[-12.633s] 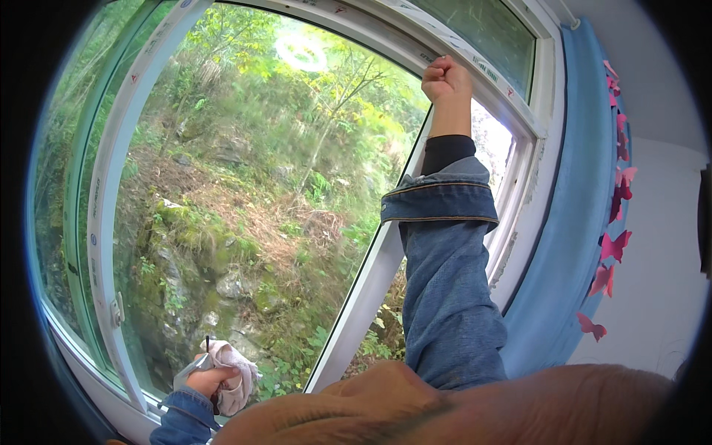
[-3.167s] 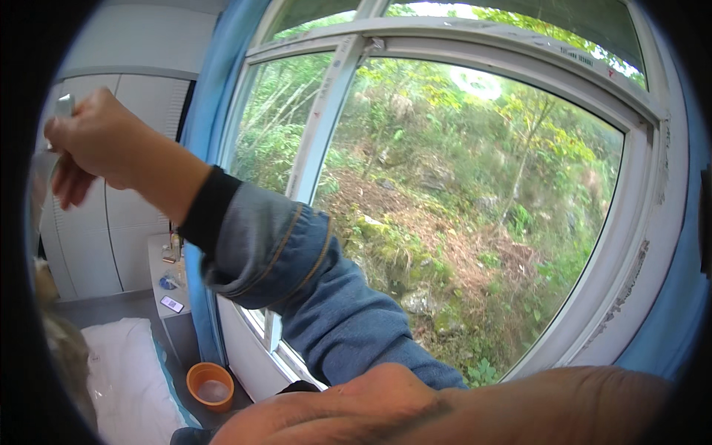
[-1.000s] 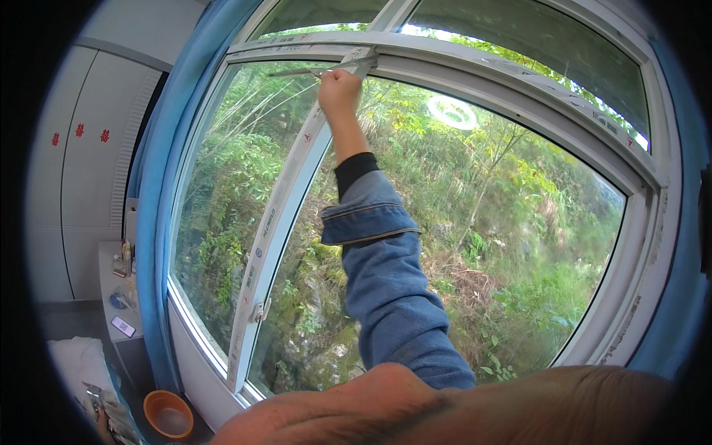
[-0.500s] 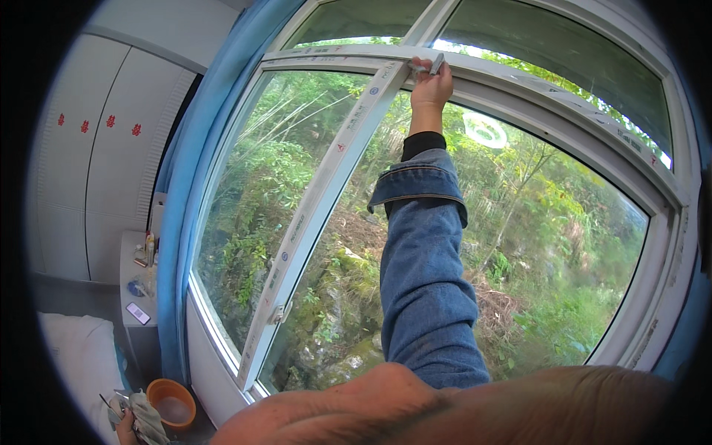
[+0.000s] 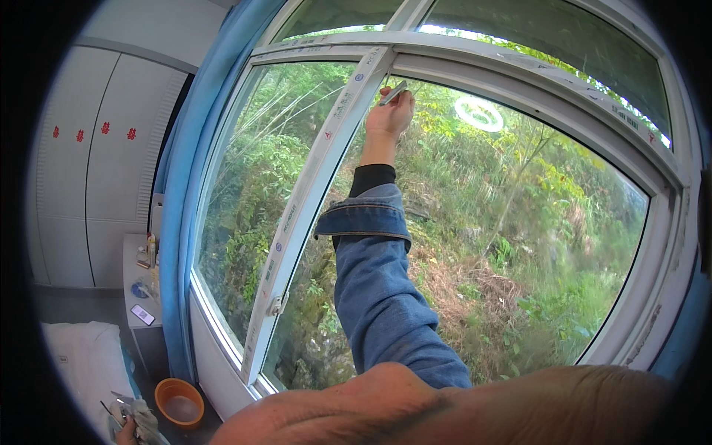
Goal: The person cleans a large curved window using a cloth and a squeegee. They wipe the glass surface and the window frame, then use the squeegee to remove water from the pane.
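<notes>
My right hand (image 5: pixel 391 115) is raised to the upper left corner of the right window pane (image 5: pixel 489 245), below the top frame. Its fingers are closed on a slim, flat grey tool (image 5: pixel 395 92), whose exact kind I cannot make out. Low at the left edge, my left hand (image 5: pixel 126 432) is partly in view and closed round a pale grey cloth (image 5: pixel 147 424). Thin metallic and dark pieces (image 5: pixel 119 404) stick out beside that cloth; their kind is unclear. A white upright frame bar (image 5: pixel 315 193) runs just left of my right hand.
A blue curtain (image 5: pixel 178 245) hangs left of the window. An orange basin (image 5: pixel 179 403) stands on the floor below it, near a bed with white bedding (image 5: pixel 89 356). A phone (image 5: pixel 142 314) and small bottles lie on a side cabinet (image 5: pixel 136 252). A latch (image 5: pixel 278 304) juts from the upright bar.
My right hand has come down from the top frame and left onto the pane's upper corner, still holding the flat tool. The view has shifted slightly; my left hand keeps the cloth.
</notes>
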The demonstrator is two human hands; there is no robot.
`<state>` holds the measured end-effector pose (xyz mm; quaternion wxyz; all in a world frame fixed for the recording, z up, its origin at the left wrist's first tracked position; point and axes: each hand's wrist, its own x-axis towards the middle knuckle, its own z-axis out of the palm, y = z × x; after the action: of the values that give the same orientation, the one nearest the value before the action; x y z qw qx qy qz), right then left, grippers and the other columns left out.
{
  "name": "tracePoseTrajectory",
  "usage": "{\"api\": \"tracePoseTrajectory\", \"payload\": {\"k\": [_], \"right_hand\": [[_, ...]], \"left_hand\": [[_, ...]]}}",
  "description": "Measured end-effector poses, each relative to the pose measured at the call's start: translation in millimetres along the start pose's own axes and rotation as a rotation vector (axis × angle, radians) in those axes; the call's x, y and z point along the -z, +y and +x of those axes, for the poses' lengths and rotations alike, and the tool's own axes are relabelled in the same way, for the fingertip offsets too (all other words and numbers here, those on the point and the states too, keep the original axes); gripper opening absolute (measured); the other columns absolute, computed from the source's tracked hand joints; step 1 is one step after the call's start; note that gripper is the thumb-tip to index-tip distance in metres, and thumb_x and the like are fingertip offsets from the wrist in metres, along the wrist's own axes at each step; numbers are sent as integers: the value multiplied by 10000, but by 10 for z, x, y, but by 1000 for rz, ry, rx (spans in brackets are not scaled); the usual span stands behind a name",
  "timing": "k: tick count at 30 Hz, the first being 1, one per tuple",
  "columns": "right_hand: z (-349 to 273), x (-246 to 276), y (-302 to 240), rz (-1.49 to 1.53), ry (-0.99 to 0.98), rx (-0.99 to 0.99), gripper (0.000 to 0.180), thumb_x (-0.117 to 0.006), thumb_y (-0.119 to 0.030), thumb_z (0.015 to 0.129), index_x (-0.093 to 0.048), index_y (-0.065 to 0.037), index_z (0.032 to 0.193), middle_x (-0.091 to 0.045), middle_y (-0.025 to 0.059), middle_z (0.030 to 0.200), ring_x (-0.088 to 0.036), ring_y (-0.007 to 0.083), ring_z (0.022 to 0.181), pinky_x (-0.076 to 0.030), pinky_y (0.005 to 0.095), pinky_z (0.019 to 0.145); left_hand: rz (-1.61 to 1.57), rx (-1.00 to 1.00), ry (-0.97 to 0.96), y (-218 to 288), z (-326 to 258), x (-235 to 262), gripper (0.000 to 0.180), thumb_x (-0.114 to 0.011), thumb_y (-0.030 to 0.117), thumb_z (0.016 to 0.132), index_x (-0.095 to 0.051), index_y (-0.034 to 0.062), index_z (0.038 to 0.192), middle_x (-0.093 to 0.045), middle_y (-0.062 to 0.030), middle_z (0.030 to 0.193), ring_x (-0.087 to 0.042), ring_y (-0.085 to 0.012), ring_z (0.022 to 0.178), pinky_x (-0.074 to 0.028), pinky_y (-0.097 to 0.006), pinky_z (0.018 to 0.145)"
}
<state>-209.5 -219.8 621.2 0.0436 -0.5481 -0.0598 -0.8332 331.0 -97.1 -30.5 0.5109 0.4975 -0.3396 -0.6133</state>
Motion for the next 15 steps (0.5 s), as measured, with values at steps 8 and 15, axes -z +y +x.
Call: {"api": "tracePoseTrajectory", "payload": {"k": [8, 15], "right_hand": [[-2071, 849, -300, -420, -144, -445, 147, -487, -155, 944, -538, -36, 874, -584, 47, 733, -543, 110, 640, -431, 255, 595], [-785, 66, -682, -964, -107, -255, 224, -522, -174, 905, -562, 46, 893, -612, 116, 782, -618, 185, 599, -528, 300, 473]], "left_hand": [[29, 215, 2, -90, -74, -108, 479, -667, 286, 840, -527, 73, 1245, -602, -36, 988, -565, -162, 743, -449, -277, 550], [-142, 192, 78, 172, -670, -248, 367, -647, 146, 849, -529, 53, 1184, -609, -71, 958, -604, -168, 717, -492, -256, 541]]}}
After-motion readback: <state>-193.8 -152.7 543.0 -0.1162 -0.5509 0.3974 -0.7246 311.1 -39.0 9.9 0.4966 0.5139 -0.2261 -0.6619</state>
